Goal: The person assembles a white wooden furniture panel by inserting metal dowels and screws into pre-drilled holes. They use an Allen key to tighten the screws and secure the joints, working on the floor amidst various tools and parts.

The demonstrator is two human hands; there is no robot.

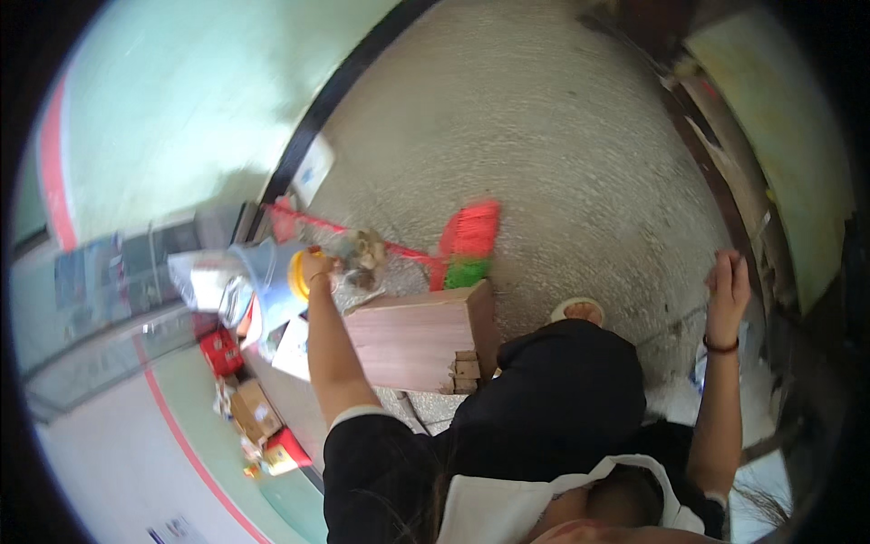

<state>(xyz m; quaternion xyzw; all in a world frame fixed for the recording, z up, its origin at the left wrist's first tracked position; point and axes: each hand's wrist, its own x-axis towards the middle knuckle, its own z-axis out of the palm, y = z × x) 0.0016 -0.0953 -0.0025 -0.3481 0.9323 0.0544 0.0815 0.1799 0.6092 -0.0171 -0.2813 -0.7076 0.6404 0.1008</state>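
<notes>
My left hand (315, 265) is closed at the yellow part of a blue-grey bin (270, 283), off to the left. The bin lies tilted, and a pale plastic bag with mixed papers (210, 283) shows at its far-left end. Just right of that hand, some crumpled litter (362, 258) is on the floor. A broom with red and green bristles (471, 240) lies beyond, its red stick running left behind the litter. My right hand (727, 295) is raised on the right, fingers stretched, with nothing visible in it.
A wooden box-like piece (408, 335) stands between my left arm and my legs. Cardboard boxes (254, 411) and a red box (220, 352) are at the lower left. A white board (313, 170) leans at the wall's foot. Planks (743, 172) line the right side.
</notes>
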